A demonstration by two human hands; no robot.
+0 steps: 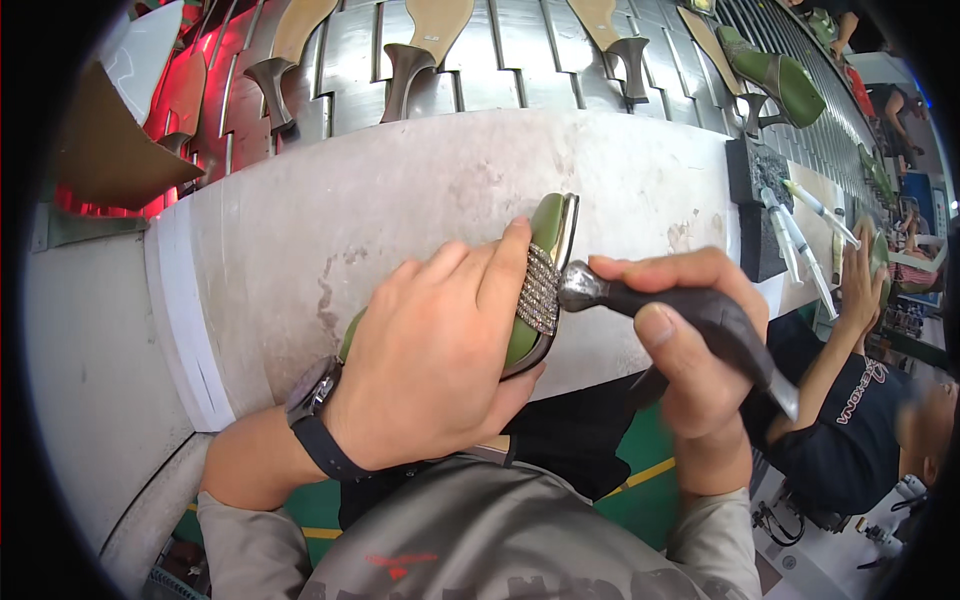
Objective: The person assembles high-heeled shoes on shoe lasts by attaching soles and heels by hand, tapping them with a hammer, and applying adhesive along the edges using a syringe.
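Observation:
My left hand (440, 345) is wrapped round a green shoe (545, 222), which is held on its side over the worktable. A band of sparkling stones (540, 290) crosses the shoe's front, and part of the shoe is hidden under my palm. In my right hand (705, 335) is a dark metal tool that looks like lasting pliers (715, 318), gripped round the middle. Its rounded hammer face (580, 287) is against or very close to the shoe's edge beside the stone band; I cannot tell which. A curved handle points down to the right.
The pale worktable (420, 190) carries a dark block (760, 200) and several syringes (800, 235) at its right end. Beyond it, a slatted metal conveyor (510, 60) holds soles with heels and a green shoe (780, 80). A co-worker (850, 420) sits at the right.

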